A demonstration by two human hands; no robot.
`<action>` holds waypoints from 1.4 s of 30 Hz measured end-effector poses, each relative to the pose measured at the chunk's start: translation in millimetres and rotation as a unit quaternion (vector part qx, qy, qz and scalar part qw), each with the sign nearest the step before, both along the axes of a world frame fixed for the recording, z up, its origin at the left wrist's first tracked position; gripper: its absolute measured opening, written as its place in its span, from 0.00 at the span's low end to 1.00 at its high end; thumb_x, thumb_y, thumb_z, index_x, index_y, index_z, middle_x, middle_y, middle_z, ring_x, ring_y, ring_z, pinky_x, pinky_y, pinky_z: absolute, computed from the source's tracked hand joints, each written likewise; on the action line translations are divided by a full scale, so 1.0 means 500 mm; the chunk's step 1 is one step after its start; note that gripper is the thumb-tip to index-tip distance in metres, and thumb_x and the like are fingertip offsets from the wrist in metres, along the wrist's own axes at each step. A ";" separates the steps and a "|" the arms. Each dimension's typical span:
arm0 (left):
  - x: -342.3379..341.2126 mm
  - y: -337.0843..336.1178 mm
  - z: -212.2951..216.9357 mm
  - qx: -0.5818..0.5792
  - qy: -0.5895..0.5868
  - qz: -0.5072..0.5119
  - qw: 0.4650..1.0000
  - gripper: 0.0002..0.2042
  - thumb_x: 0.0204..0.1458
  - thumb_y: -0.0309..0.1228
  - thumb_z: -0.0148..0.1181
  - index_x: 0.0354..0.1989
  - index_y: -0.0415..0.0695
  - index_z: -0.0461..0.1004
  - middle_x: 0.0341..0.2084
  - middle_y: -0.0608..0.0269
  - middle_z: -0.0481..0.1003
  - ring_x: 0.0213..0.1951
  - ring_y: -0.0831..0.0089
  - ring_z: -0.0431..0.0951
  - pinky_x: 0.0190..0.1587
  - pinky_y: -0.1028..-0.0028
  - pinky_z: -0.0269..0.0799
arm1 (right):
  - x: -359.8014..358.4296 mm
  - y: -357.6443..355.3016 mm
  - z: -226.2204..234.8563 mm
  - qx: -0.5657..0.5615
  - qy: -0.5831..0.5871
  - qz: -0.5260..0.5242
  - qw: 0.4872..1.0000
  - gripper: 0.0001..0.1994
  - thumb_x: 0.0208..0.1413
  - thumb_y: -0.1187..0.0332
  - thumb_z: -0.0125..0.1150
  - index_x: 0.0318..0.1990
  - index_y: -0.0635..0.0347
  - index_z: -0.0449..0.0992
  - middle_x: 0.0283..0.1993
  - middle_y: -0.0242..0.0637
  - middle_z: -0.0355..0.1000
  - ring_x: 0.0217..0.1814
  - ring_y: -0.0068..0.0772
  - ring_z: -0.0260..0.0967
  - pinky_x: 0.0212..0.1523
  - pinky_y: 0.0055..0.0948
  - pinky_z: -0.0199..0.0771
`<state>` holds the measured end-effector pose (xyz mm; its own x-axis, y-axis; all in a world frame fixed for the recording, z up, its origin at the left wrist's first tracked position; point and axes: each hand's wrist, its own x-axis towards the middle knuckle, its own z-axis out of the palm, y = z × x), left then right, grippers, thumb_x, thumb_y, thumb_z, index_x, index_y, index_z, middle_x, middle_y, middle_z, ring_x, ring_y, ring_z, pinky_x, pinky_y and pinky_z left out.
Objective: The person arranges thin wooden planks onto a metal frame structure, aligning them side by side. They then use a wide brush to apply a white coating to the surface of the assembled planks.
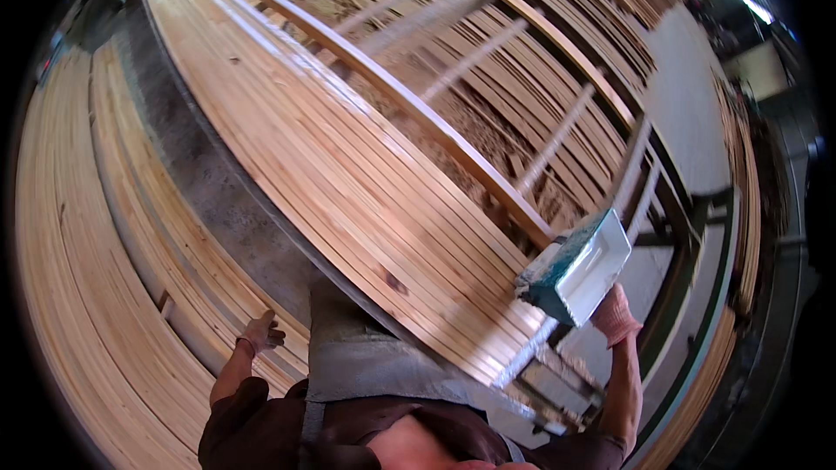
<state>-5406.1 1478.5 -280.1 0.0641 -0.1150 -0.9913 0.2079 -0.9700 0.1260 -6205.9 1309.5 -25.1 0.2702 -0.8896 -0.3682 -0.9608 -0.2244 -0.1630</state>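
My right hand [616, 318], in a pinkish knit glove, grips a teal box-shaped container [575, 270] with a white recessed face and white smears on its edges. The container is tilted over the near right end of a row of narrow wooden strips [340, 183] laid side by side; whether it touches them I cannot tell. White wet-looking patches streak the strips' far edge. My left hand [264, 332] hangs at my left side with its fingers apart, holding nothing, above or beside the stacked boards [196, 248].
A long wooden rail frame [435, 117] with round crossbars runs behind the strips. Beyond it lie more rows of timber [549, 96]. Green metal framing [710, 296] stands at the right. A white-caked support [557, 379] is below the strips' near end. I wear a grey apron [374, 365].
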 end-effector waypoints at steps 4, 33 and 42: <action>0.049 -0.011 -0.006 0.008 -0.026 -0.035 0.999 0.36 0.59 0.55 0.53 0.60 0.31 0.65 0.35 0.43 0.81 0.31 0.55 0.83 0.38 0.59 0.79 | 0.282 -0.224 0.054 0.011 0.159 0.105 0.982 0.16 0.65 0.68 0.48 0.58 0.58 0.73 0.60 0.39 0.73 0.65 0.36 0.65 0.68 0.33 0.62; 0.052 -0.009 -0.109 -0.090 0.058 0.116 0.987 0.31 0.59 0.61 0.53 0.48 0.39 0.68 0.22 0.56 0.73 0.20 0.67 0.73 0.22 0.74 0.67 | 0.281 -0.091 0.071 0.094 0.322 0.036 0.942 0.12 0.68 0.67 0.45 0.50 0.59 0.74 0.52 0.37 0.71 0.55 0.32 0.67 0.60 0.30 0.69; -0.121 0.128 -0.073 -0.066 0.006 -0.076 0.995 0.35 0.57 0.64 0.50 0.53 0.39 0.68 0.31 0.50 0.81 0.24 0.59 0.80 0.26 0.66 0.71 | -0.065 0.220 0.085 -0.054 0.198 -0.081 0.975 0.13 0.62 0.63 0.55 0.49 0.54 0.80 0.52 0.35 0.77 0.59 0.36 0.70 0.56 0.34 0.68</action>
